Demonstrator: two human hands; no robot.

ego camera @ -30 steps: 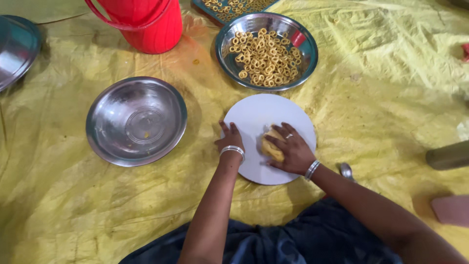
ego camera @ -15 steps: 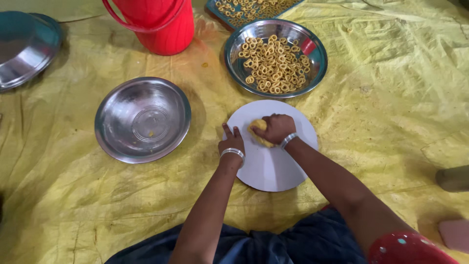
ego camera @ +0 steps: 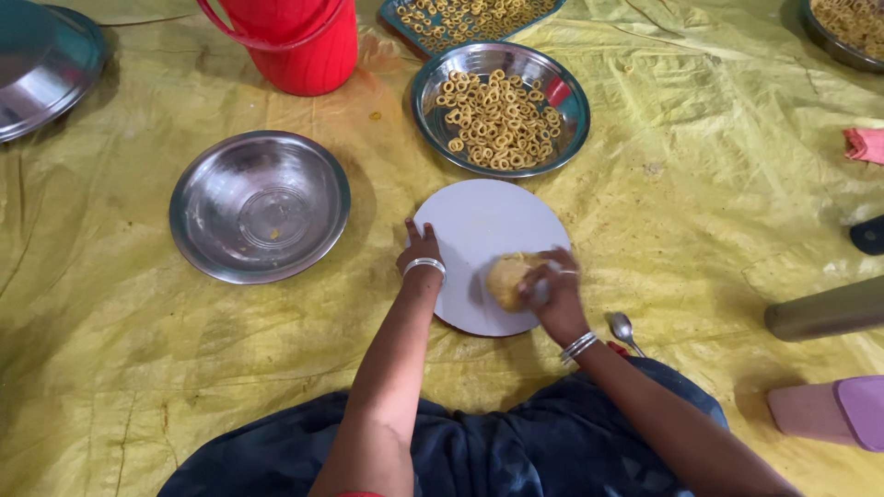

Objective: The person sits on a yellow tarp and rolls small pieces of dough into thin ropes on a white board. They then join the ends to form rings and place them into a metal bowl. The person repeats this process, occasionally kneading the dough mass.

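A round white board (ego camera: 479,221) lies on the yellow sheet in front of me. My left hand (ego camera: 421,249) rests on the board's left edge, fingers together, steadying it. My right hand (ego camera: 552,290) presses on a yellow lump of dough (ego camera: 506,278) at the board's near right part, fingers curled over it. Both wrists wear silver bangles. A steel plate (ego camera: 433,101) beyond the board holds several small dough rings (ego camera: 497,120).
An empty steel bowl (ego camera: 260,217) sits left of the board. A red bucket (ego camera: 295,41) stands at the back, a tray of rings (ego camera: 460,14) beside it. A steel spoon (ego camera: 626,329) lies by my right wrist. The yellow sheet (ego camera: 718,212) covers the floor.
My right hand has slid with the dough from the board's middle back toward its near right edge. The left hand has stayed on the board's left edge.
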